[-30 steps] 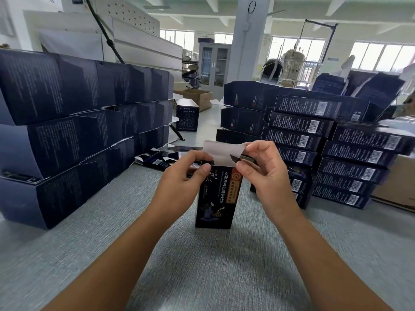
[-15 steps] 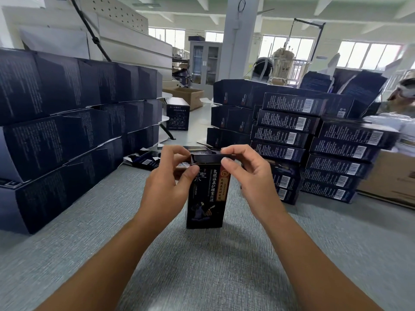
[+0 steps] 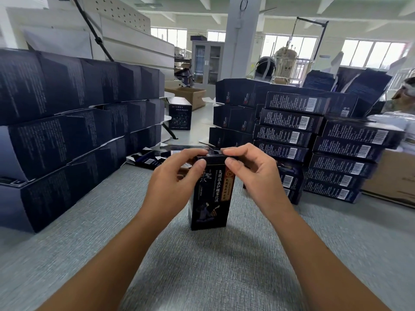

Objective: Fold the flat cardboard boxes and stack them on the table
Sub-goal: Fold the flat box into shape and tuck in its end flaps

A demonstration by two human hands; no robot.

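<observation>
The top flap (image 3: 211, 157), raised with its pale side showing a second earlier, now lies folded down across the mouth of the box (image 3: 210, 194), and both hands have closed in over it. The box stands upright on the grey table (image 3: 202, 265), near the centre, between the two forearms.

The left hand (image 3: 173, 182) pinches the upper left corner, with the thumb on the near face and the fingers curled over the top edge. The right hand (image 3: 253, 173) pinches the upper right corner in the same way. Holding both corners at once probably squares the walls so that the flap's tongue can slide inside, while the table takes the downward push. Whether the tongue is fully tucked cannot be told, because the fingers hide the far edge.

Finished boxes lie on their sides in the left stack (image 3: 67, 131) and the right stack (image 3: 314, 149), each apart from the box in hand, which leaves a working bay between them. Flat boxes (image 3: 148, 159) lie on the table beyond the hands, at the foot of the left stack, seemingly within reach for the next fold. The closing step appears nearly complete, and this box is not yet stacked.
</observation>
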